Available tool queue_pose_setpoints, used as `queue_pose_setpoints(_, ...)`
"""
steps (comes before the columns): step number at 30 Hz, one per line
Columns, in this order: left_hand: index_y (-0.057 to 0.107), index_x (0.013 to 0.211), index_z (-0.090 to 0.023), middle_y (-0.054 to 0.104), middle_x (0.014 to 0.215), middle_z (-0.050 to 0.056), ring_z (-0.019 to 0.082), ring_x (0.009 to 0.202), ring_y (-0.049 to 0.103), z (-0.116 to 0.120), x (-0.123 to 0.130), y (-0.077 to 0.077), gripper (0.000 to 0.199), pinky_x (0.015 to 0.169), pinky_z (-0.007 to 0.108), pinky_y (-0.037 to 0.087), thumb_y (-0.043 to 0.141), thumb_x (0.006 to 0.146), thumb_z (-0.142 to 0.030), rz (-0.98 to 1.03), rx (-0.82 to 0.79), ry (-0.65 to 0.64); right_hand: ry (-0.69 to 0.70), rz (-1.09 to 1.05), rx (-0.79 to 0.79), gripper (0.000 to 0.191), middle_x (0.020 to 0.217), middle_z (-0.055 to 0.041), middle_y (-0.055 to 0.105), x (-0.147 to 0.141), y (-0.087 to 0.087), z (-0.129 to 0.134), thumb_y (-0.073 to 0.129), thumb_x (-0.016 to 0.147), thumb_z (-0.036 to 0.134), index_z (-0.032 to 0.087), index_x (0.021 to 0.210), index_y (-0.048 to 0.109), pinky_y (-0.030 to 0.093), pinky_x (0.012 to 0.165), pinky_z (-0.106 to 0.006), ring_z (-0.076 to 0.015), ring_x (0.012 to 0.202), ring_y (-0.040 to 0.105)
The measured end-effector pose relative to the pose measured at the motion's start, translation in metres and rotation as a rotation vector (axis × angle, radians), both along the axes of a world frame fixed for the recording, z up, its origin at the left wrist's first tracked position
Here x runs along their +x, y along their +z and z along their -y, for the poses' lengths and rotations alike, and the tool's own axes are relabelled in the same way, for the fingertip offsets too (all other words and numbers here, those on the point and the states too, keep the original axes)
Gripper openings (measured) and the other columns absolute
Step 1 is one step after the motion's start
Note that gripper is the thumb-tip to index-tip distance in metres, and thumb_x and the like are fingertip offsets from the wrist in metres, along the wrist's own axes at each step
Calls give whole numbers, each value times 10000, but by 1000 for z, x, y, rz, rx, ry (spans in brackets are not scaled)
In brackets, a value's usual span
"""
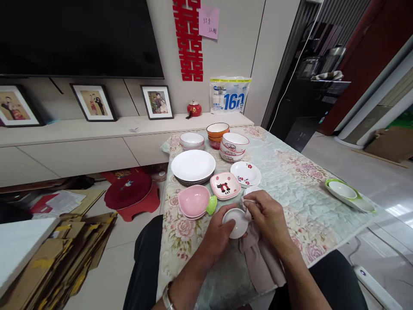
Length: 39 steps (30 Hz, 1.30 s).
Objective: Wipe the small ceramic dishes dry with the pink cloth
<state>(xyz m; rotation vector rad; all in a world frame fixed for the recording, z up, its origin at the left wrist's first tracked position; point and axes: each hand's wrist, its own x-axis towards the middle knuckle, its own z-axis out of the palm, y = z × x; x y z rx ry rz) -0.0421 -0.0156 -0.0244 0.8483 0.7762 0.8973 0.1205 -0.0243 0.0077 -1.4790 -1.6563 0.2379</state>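
Note:
A small white dish is gripped in my left hand, with the thumb lying on its inner face. My right hand pinches a greyish-pink cloth at the dish's right edge; the rest of the cloth hangs down over the table's near edge. Just beyond my hands, another small white dish is partly hidden by my right hand. Close by are a square pink cat dish, a pink dish with a green leaf-shaped handle and a stack of flowered white plates.
Further back stand a large white plate, white bowls and orange bowls. A green-rimmed dish lies at the table's right. A red stool and flattened cardboard are on the floor at left.

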Motion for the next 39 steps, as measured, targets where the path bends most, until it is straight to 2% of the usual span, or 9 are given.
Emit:
queue_pose_setpoints(4, 639, 1197, -190, 698, 1212, 84, 291, 1137, 601, -2, -1, 0, 403, 1005, 425, 433, 664, 799, -245, -171, 310, 59, 273, -83, -60, 169, 957, -45, 703, -18, 6, 3, 514, 949, 199, 220, 945, 681, 500, 815, -318, -194, 914, 644)
queue_pose_setpoints(6, 599, 1271, -201, 646, 1333, 85, 283, 1268, 536, -1, -2, 1, 436, 1095, 416, 357, 640, 842, -262, -217, 362, 98, 380, -47, -106, 185, 1007, -48, 699, -25, 8, 5, 494, 965, 186, 222, 989, 674, 498, 854, -330, -198, 967, 629)
queue_pose_setpoints(13, 523, 1357, -156, 575, 1429, 134, 287, 1331, 501, 0, -4, -4, 537, 1116, 404, 339, 632, 853, -307, -326, 306, 127, 275, 272, -223, 217, 981, -81, 627, -27, 7, 10, 466, 939, 68, 174, 993, 648, 495, 821, -350, -218, 938, 579)
queue_pose_setpoints(17, 532, 1324, -151, 635, 1343, 126, 281, 1218, 575, -2, -4, -3, 518, 1031, 398, 414, 609, 850, -345, -357, 390, 104, 183, 352, -253, 175, 896, -62, 601, -21, 8, 11, 502, 954, 109, 171, 905, 658, 485, 749, -308, -198, 853, 580)
queue_pose_setpoints(20, 625, 1174, -159, 737, 1060, 77, 242, 940, 654, -2, -1, 0, 358, 845, 361, 479, 554, 845, -278, -461, 429, 5, 115, 432, -197, 173, 904, -68, 602, -19, 9, 12, 536, 926, 84, 178, 917, 680, 470, 711, -298, -207, 858, 574)
queue_pose_setpoints(23, 663, 902, -172, 706, 786, 35, 210, 714, 607, -1, 1, 1, 207, 672, 327, 432, 494, 867, -287, -630, 469, -28, 153, 500, -81, 187, 918, -69, 612, -20, 10, 14, 561, 900, 61, 186, 953, 690, 461, 714, -308, -219, 871, 553)
queue_pose_setpoints(26, 605, 778, -187, 668, 716, 30, 206, 672, 582, 0, 1, -1, 251, 632, 319, 392, 464, 899, -356, -650, 528, -8, 193, 498, -3, 199, 928, -71, 625, -24, 9, 15, 555, 901, 63, 185, 984, 687, 460, 733, -320, -222, 864, 546)
queue_pose_setpoints(33, 544, 704, -202, 535, 543, -27, 163, 528, 531, 3, -3, 2, 351, 589, 295, 408, 477, 919, -471, -504, 432, 103, 85, 386, -259, 176, 906, -73, 649, -26, 4, 12, 504, 948, 116, 170, 977, 669, 456, 695, -304, -218, 824, 626)
queue_pose_setpoints(39, 615, 910, -183, 589, 558, -27, 150, 448, 498, 1, -1, 2, 306, 502, 278, 387, 488, 911, -461, -478, 344, 59, 96, 302, -325, 185, 887, -46, 662, -20, 8, 11, 485, 976, 151, 189, 976, 665, 454, 713, -280, -194, 818, 645)
